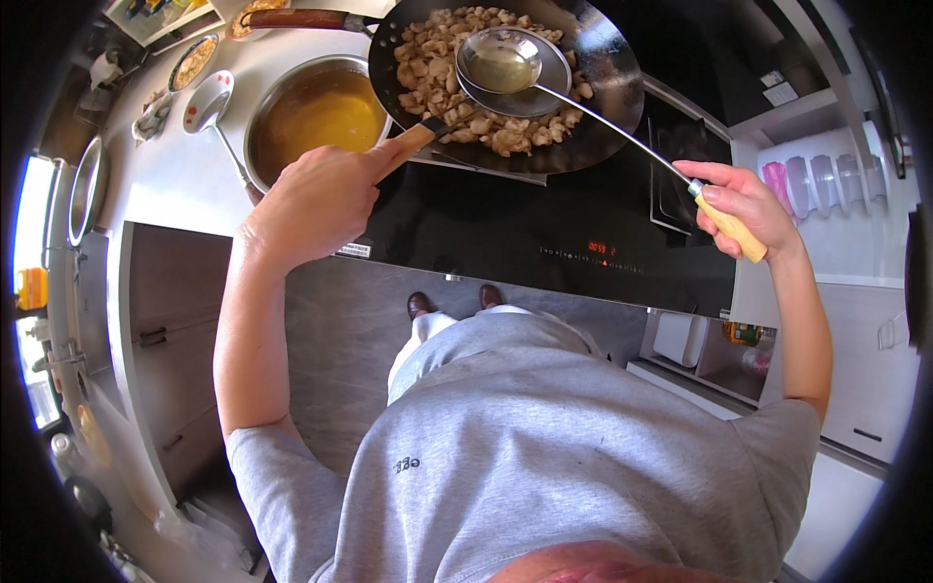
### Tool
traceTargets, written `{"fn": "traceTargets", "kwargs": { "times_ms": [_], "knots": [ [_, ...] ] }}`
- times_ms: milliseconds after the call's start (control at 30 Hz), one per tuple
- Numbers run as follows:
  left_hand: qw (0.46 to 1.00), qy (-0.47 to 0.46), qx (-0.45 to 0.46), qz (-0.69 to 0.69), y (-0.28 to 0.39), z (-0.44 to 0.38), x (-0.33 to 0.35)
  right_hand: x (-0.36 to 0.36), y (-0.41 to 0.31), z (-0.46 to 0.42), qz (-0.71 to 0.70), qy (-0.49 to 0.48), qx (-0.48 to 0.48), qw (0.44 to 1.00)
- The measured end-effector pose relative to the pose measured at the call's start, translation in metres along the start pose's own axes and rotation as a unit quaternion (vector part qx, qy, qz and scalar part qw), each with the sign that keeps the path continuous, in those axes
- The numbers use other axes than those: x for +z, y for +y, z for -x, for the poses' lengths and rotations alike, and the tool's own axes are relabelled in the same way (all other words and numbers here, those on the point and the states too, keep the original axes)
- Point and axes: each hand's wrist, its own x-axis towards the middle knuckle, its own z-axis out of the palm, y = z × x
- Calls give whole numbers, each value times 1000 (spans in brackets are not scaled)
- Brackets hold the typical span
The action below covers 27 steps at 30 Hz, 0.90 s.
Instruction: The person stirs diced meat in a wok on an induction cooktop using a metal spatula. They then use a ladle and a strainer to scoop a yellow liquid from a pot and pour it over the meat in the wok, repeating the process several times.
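My right hand (747,204) grips the pale wooden handle of a metal ladle (499,62). The ladle's bowl is over the wok and holds some clear, yellowish liquid. Browned chunks of food, perhaps meat, (430,65) cover much of the dark wok (609,95). In my left hand (321,197) is the wooden handle of a utensil (410,146), whose dark shank reaches into the wok. Just below the ladle bowl lies a round, grey metal piece (536,100); whether it belongs to that utensil I cannot tell. A metal pot of yellow liquid (321,116) stands beyond my left hand.
A black glass cooktop (496,218) with a lit red display lies under the wok. The wok's long wooden handle (306,20) points left over the white counter (175,197). A patterned white bowl (211,102) with a spoon and a dish of food (195,64) stand there.
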Motion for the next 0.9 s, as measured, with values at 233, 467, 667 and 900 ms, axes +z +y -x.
{"fn": "traceTargets", "kwargs": {
  "times_ms": [233, 467, 667, 900],
  "knots": [
    [1000, 26, 1, -7, 0, 4, 3, 24, -26, -14, -5, -58, -47, 997],
    [1000, 15, -9, -13, -3, 3, 5, 64, -59, -49, 22, -131, -70, 989],
    [1000, 19, -13, 6, -5, 3, 7, 98, -80, -68, 119, -126, -84, 981],
    [999, 21, -26, 17, -4, 5, 5, 123, -83, -82, 276, -91, -133, 948]
  ]
}}
